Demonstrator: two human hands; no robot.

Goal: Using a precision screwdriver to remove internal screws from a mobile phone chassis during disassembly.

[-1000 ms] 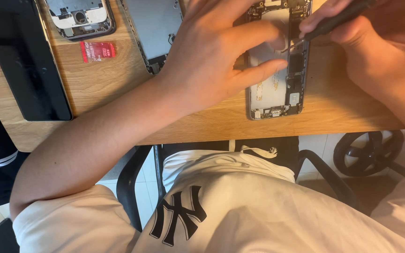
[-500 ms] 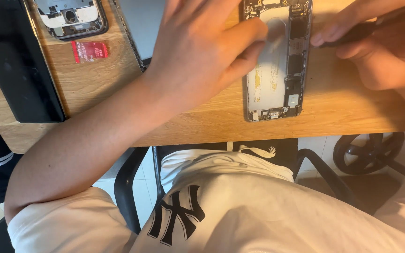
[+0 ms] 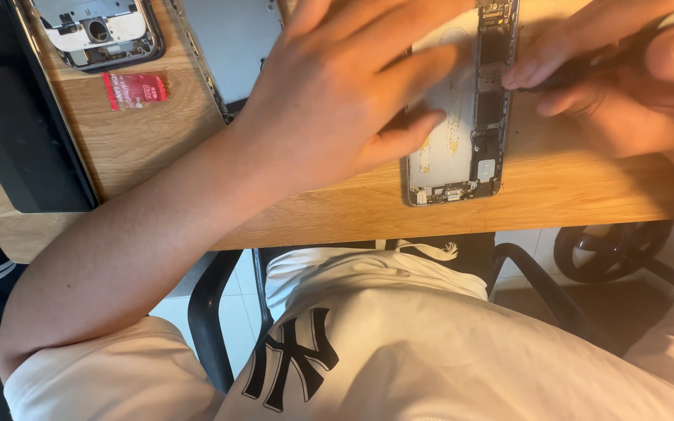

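Note:
An opened phone body [image 3: 462, 168], its circuit boards showing, lies on the wooden table [image 3: 587, 187] near the front edge. My left hand [image 3: 352, 93] is spread flat over its left side and presses it down. My right hand [image 3: 626, 78] comes in from the upper right and pinches a dark thin tool [image 3: 563, 78], largely hidden by the fingers, whose end meets the phone's right edge.
A second opened phone frame [image 3: 103, 31] and a grey back plate [image 3: 228, 47] lie at the far left. A small red packet [image 3: 134, 90] sits beside them. A black slab [image 3: 17, 125] lies on the table's left. A black chair [image 3: 220, 312] and its wheel [image 3: 610, 249] stand below.
My right hand has dropped lower onto the phone's right edge and now hides most of the tool. My left hand has stayed on the phone. The view has shifted slightly.

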